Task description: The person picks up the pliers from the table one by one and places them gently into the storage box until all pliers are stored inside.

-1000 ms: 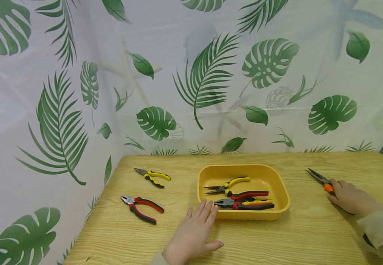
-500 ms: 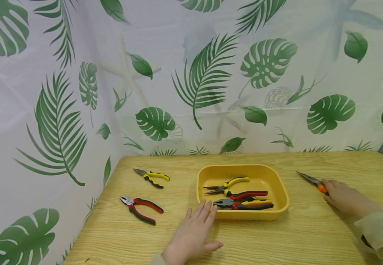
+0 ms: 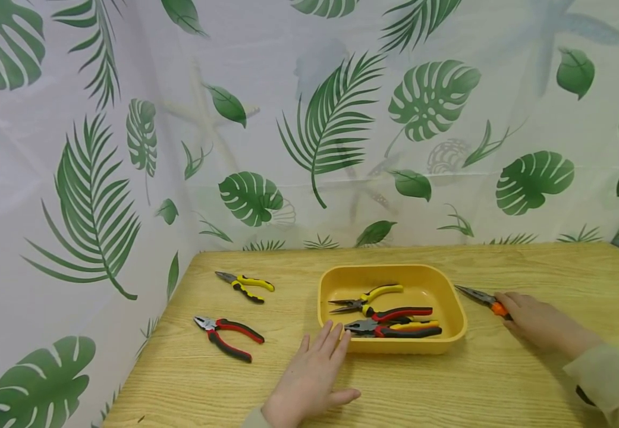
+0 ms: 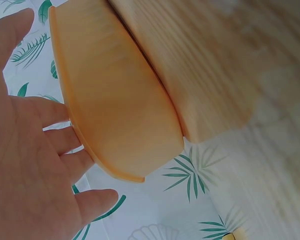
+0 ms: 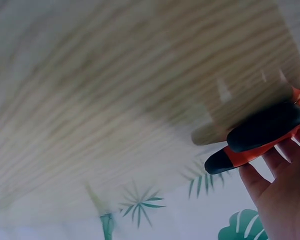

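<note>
My right hand (image 3: 547, 326) grips needle-nose pliers (image 3: 480, 296) by their orange and black handles, the closed jaws pointing left toward the right rim of the yellow tray (image 3: 456, 300). In the right wrist view, the handles (image 5: 270, 127) lie between thumb and fingers. My left hand (image 3: 309, 374) is spread, its fingertips touching the tray's near left rim; the left wrist view shows the straight fingers (image 4: 65, 140) against the tray's outer wall (image 4: 115, 95). Inside the tray lie yellow-handled needle-nose pliers (image 3: 365, 302) and red-and-black pliers (image 3: 395, 328), partly covering another yellow handle.
Left of the tray, yellow-and-black needle-nose pliers (image 3: 246, 287) and red-and-black combination pliers (image 3: 229, 337) lie on the wooden table (image 3: 223, 398). A white leaf-print cloth (image 3: 341, 137) hangs behind the table and along its left side.
My right hand has carried the orange-handled pliers leftward, from the table's right side to near the tray's right rim. The left hand has stayed at the tray.
</note>
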{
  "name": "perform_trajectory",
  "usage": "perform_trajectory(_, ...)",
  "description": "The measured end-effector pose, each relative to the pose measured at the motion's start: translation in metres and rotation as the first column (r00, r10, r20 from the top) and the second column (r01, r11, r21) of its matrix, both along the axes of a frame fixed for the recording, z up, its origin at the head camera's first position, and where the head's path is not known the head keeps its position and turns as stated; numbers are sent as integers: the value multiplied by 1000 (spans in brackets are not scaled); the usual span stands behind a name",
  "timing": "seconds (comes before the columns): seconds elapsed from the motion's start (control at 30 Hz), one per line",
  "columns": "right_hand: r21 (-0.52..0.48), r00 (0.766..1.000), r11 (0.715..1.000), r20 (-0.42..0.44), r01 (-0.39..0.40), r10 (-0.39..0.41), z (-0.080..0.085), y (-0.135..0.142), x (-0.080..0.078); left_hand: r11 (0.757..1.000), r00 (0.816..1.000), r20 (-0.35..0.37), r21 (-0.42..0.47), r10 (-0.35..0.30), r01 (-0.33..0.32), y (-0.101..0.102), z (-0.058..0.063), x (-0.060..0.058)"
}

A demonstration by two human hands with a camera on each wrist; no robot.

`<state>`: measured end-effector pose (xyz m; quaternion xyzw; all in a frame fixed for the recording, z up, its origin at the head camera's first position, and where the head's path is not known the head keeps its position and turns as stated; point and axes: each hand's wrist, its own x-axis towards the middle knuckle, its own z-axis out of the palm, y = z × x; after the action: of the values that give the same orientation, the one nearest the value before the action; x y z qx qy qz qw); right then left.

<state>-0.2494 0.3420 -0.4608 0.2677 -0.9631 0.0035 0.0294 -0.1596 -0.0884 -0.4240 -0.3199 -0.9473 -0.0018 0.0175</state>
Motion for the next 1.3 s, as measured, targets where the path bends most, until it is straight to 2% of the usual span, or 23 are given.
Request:
perform_trajectory(0.2, -16, 1000, 1000, 16, 3, -3, 3, -6, 1, 1000, 1000, 9, -9, 3, -3, 0, 0, -1)
perform_trajectory(0.4, -52, 992, 994, 83, 96, -91, 4, -9, 0, 1000, 1000, 29, -5, 5, -5, 0, 1, 0)
perform_trajectory(0.6, -38, 981, 985, 97, 171, -166, 1, -11, -1, 1000, 1000, 29, -2, 3, -2, -1, 0, -1)
perform_trajectory(0.87, -43, 985, 985, 40, 168, -166, -2, -8, -2, 1000, 1000, 11, -1, -1, 1, 0, 0, -1)
perform_trajectory(1.3, -59, 988, 986, 4, 153, -153, -3, -7, -3, 1000, 1000, 19, 3, 0, 0, -1, 0, -1)
